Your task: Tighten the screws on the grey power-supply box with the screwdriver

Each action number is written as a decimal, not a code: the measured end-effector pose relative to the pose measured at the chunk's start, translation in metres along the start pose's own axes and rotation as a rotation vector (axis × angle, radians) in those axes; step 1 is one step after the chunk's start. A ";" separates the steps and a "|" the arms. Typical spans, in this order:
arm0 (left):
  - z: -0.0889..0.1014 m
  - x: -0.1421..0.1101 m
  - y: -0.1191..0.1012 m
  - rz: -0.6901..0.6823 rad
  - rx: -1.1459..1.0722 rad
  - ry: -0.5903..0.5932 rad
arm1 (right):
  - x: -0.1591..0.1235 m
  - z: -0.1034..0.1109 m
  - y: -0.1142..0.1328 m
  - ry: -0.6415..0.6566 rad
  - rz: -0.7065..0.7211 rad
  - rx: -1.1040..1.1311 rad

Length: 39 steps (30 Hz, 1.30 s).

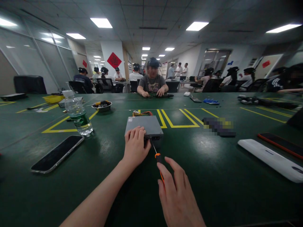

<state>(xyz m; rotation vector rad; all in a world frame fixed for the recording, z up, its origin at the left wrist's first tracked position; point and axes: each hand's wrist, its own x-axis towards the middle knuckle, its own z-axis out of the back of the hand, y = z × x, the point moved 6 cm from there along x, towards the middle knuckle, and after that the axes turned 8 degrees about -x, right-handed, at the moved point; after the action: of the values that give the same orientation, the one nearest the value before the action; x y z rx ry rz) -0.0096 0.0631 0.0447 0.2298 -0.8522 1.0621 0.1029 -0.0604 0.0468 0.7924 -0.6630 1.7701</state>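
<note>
A grey metal computer power supply [151,123] lies on the green table in front of me, its socket side facing me and a bundle of coloured cables [142,113] at its far side. My left hand [135,146] grips its near left part, fingers over the top and thumb against the front face. In my right hand [176,186] is a screwdriver [157,156] with an orange and black handle, held between thumb and fingers. Its thin shaft points up to the front face beside the socket; the tip's exact contact is too small to make out.
A water bottle [79,115] and a phone [58,154] are on the left, with a metal bowl of tools [101,107] beyond. To the right lie a white power bank-like slab [270,159] and a dark orange-edged device [281,145]. A person [152,82] sits opposite.
</note>
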 end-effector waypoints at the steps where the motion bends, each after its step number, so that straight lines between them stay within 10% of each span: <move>1: 0.000 0.000 -0.001 -0.006 0.001 -0.003 | 0.000 0.000 0.004 -0.025 0.017 0.000; 39: 0.000 0.001 0.000 0.007 -0.010 0.012 | -0.004 -0.008 -0.013 0.028 -0.086 0.210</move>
<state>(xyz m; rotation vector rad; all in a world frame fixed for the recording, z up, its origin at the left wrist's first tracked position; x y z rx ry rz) -0.0090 0.0638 0.0451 0.2122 -0.8474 1.0643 0.1148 -0.0526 0.0396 0.9223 -0.4222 1.7873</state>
